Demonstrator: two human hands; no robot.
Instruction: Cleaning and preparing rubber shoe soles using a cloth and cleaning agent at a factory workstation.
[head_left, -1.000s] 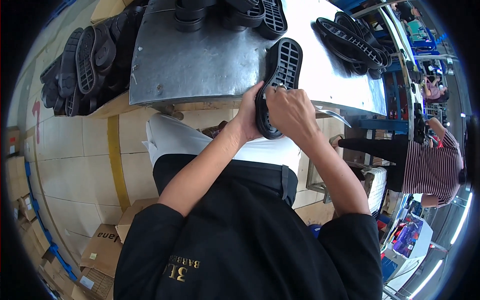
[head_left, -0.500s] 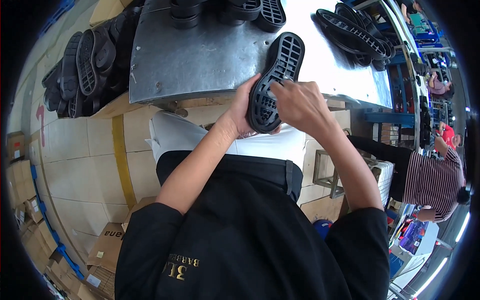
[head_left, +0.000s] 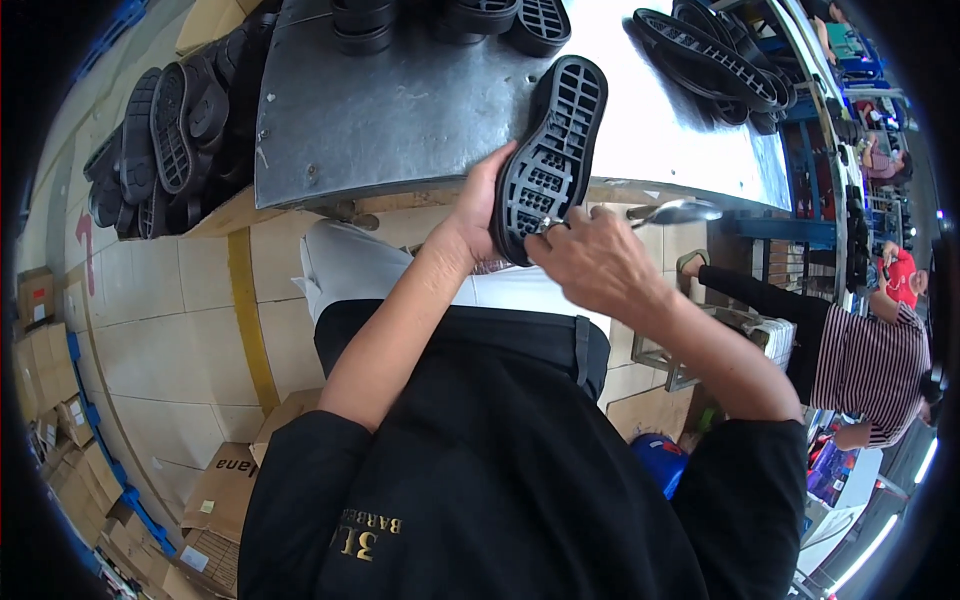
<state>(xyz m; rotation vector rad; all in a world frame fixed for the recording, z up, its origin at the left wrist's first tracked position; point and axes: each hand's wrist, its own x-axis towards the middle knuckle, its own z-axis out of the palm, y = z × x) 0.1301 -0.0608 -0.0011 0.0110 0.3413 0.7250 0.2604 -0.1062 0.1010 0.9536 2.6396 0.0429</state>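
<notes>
A black shoe sole (head_left: pixel 566 125) is held up before me, tilted, with its gridded hollow side showing. My left hand (head_left: pixel 474 215) is closed round its left edge near the wider, lower end; some fingers are hidden behind it. My right hand (head_left: pixel 598 258) is closed on a shiny metal tool (head_left: pixel 680 212), whose rounded end sticks out to the right. The fingertips and a small bright metal part are at the sole's lower right, against or just over the grid. The tool's exact kind I cannot make out.
On the metal-topped table (head_left: pixel 400 120) lie several black soles (head_left: pixel 545 25) at the far edge and a pile of soles (head_left: pixel 705 60) at the right. At left, a carton (head_left: pixel 215 205) is heaped with more soles. A co-worker in a striped shirt (head_left: pixel 865 360) is at the right.
My right hand has moved down along the sole to its lower end and turned, bringing the metal tool's rounded end into view. My left hand keeps its hold.
</notes>
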